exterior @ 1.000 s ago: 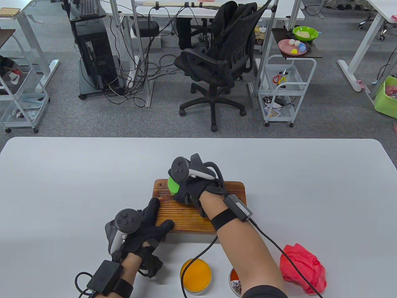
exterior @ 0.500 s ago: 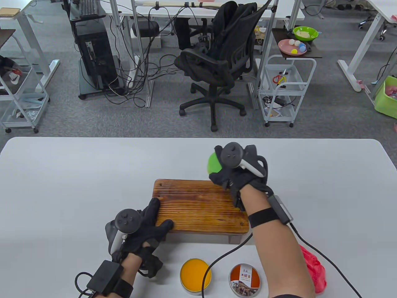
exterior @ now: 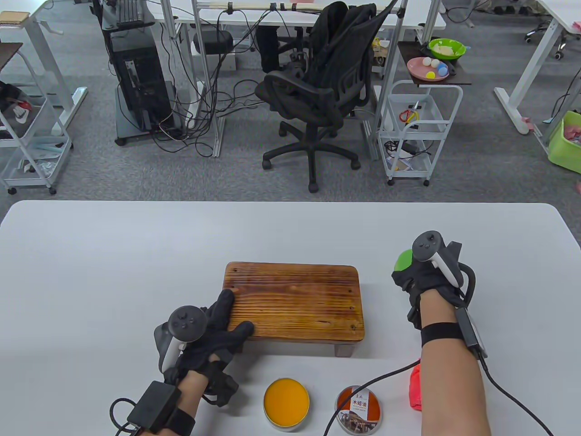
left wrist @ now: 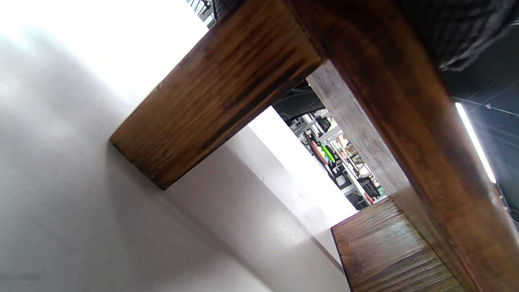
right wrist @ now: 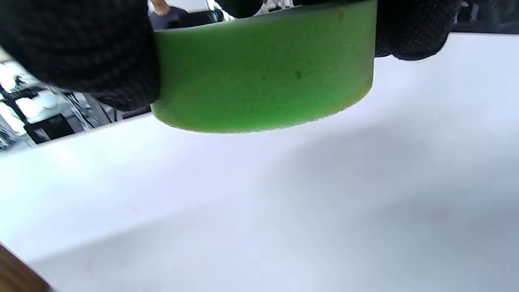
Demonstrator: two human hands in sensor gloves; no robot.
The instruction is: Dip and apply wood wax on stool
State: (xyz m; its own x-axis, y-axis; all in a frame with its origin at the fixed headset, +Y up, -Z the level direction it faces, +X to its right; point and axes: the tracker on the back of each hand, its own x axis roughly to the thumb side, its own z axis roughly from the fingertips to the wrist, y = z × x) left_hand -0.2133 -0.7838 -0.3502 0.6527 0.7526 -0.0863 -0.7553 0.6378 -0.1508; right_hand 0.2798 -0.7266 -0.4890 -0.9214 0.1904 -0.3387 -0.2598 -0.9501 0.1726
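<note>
Grey carpet [exterior: 476, 150] covers the floor beyond the white table [exterior: 113, 254]. A black office chair [exterior: 313, 100] stands in the middle, a computer tower [exterior: 136, 86] amid cables to its left, and a white cart [exterior: 420, 131] to its right, holding what may be bowls.
</note>
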